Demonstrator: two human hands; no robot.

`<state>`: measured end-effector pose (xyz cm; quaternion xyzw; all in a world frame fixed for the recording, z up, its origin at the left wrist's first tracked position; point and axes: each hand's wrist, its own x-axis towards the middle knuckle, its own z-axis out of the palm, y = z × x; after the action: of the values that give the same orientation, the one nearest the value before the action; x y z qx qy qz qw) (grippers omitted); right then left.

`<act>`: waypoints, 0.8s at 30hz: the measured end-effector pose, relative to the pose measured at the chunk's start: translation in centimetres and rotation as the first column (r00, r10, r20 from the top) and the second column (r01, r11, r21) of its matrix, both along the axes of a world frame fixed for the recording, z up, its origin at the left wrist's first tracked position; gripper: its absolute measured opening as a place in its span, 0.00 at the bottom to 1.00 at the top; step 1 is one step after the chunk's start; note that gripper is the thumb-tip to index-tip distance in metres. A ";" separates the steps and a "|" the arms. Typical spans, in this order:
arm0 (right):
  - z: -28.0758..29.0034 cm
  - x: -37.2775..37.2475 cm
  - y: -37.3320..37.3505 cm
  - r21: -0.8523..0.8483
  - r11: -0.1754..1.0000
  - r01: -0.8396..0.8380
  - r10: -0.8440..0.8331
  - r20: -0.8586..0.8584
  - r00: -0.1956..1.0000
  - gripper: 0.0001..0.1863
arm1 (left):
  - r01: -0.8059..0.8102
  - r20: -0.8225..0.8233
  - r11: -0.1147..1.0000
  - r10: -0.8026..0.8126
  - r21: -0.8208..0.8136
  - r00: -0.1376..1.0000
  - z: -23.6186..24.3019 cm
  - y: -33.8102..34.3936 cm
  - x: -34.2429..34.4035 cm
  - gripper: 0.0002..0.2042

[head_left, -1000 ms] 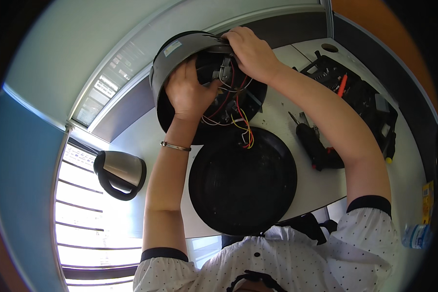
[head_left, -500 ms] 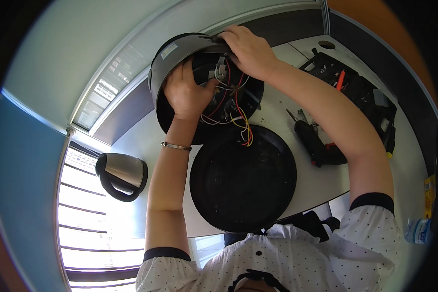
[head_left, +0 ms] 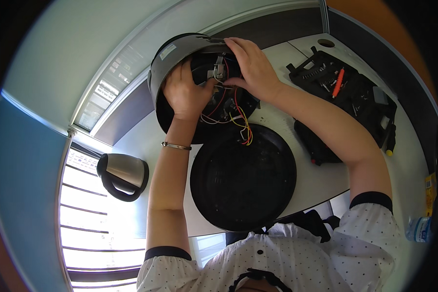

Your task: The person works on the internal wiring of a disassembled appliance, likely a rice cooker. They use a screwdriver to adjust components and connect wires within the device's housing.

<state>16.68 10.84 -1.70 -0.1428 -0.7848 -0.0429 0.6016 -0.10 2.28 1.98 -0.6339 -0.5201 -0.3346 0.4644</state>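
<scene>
A tipped round appliance housing (head_left: 156, 73), dark with a grey outer band, has its open underside turned toward me. Inside it are a metal bracket (head_left: 219, 71) and red, white and yellow wires (head_left: 248, 127). My left hand (head_left: 184, 92) reaches into the housing, fingers against its inner wall and thumb toward the bracket; its fingertips are partly hidden. My right hand (head_left: 254, 68) grips the housing's upper right rim, its thumb stretched in beside the wires. Nearer to me lies a round black base cover (head_left: 243, 180), with the wires running down to its far edge.
An open black tool case (head_left: 365, 97) holding bits and a red-handled screwdriver (head_left: 338, 82) lies at right. A black power screwdriver (head_left: 316, 143) is partly under my right forearm. A steel kettle (head_left: 124, 176) stands left. A bottle (head_left: 418, 228) is at far right.
My right hand has shifted down and slightly right along the housing's rim, and its thumb now reaches in by the wires. My left hand keeps its place.
</scene>
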 end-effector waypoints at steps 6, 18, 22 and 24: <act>-0.3 -0.7 0.8 0.006 0.999 -0.044 0.045 -0.052 0.998 0.45 | 0.030 -0.009 1.000 -0.030 0.003 1.000 0.0 -0.2 0.0 0.34; -0.2 -0.9 0.3 -0.025 0.999 0.029 -0.033 -0.173 0.984 0.45 | 0.006 -0.009 1.000 -0.006 -0.005 1.000 -0.2 0.2 -0.3 0.34; -0.3 -0.7 0.3 -0.033 0.995 0.093 -0.098 -0.196 0.976 0.42 | 0.011 -0.008 1.000 -0.011 0.003 1.000 -0.2 0.0 -0.2 0.34; -0.4 -0.7 0.4 -0.031 0.996 0.080 -0.085 -0.194 0.977 0.39 | 0.017 -0.008 1.000 -0.017 0.008 1.000 -0.2 0.0 -0.1 0.34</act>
<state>15.98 11.20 -2.07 -0.1859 -0.7158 -0.0446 0.6717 -0.25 2.29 1.78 -0.6379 -0.5115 -0.3382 0.4659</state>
